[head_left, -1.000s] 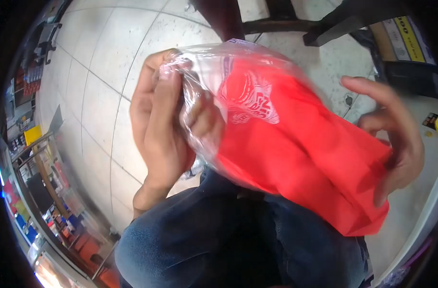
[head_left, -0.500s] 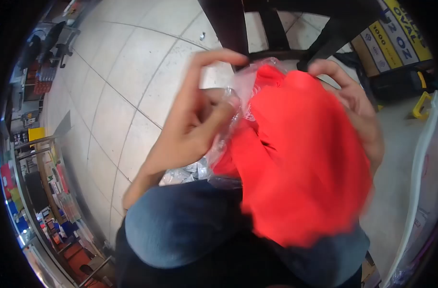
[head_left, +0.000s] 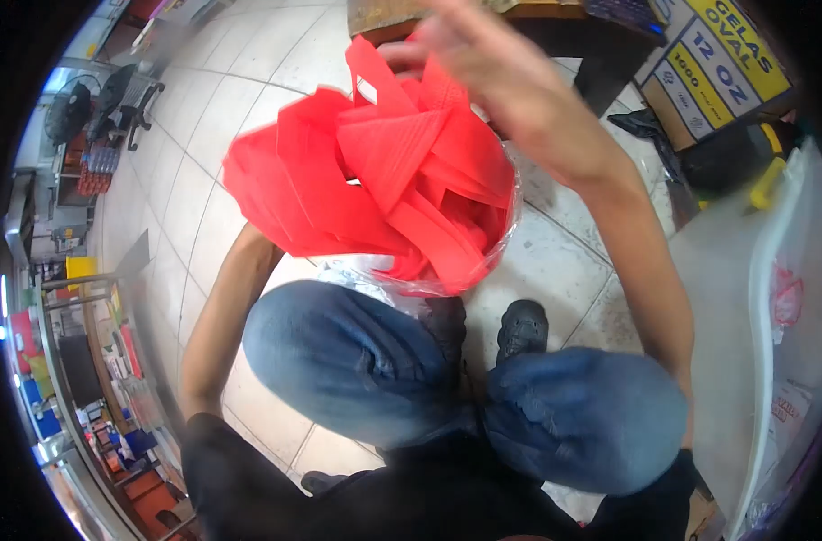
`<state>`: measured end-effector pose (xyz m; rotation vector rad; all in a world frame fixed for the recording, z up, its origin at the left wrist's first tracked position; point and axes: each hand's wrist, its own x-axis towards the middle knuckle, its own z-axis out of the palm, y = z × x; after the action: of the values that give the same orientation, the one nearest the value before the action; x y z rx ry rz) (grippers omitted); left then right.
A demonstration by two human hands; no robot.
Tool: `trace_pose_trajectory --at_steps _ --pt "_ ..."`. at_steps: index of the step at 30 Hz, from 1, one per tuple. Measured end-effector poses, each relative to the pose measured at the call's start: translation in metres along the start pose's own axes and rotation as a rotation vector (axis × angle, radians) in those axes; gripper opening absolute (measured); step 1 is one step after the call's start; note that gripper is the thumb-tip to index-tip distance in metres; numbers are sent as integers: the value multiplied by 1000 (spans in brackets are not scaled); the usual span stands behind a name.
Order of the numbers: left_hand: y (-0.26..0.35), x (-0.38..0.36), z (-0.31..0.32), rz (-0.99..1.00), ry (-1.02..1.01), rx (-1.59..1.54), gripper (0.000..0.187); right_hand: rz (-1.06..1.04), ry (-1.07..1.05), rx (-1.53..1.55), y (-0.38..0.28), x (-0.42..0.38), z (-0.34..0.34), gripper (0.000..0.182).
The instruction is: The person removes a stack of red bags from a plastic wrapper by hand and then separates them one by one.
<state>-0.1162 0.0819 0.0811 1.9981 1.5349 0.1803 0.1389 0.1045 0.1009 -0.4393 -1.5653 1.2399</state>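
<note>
Several red fabric pieces with strap-like loops [head_left: 420,171] sit bunched in a clear plastic bag [head_left: 516,203], in front of and above my knees. Folded red fabric [head_left: 293,189] fans out to the left and covers my left hand; only its wrist and forearm show below. My right hand [head_left: 474,59] is at the top of the bundle, blurred, with its fingers partly behind a red loop; whether they grip it is unclear.
A wooden table [head_left: 537,11] stands ahead. At the right are a printed cardboard box [head_left: 717,68] and a white-rimmed container [head_left: 753,298]. Shelves with goods [head_left: 104,379] and a wheeled chair [head_left: 127,104] are on the left. My shoes [head_left: 523,329] rest on tiles.
The red fabric has moved up and left, away from my lap, and its straps now show. My right hand has moved up and left; my left hand has gone behind the fabric.
</note>
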Motion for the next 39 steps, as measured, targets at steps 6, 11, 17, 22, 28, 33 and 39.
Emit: trace_pose_trajectory --at_steps 6,11,17,22,28,33,39 --pt "-4 -11 18 35 82 -74 50 20 605 -246 -13 -82 -7 35" --pt "2 -24 35 88 79 -166 50 -34 521 -342 -7 -140 8 41" --pt "24 -42 52 276 7 -310 50 -72 499 -758 9 -120 46 66" --pt "25 -54 59 613 -94 -458 50 171 333 -218 33 -119 49 51" --pt "39 -47 72 21 276 -328 35 220 430 -433 69 -157 17 41" --pt "33 -27 79 114 453 -762 24 263 740 441 41 -133 8 50" --pt "16 -30 87 74 423 -842 27 53 605 -278 29 -151 35 89"
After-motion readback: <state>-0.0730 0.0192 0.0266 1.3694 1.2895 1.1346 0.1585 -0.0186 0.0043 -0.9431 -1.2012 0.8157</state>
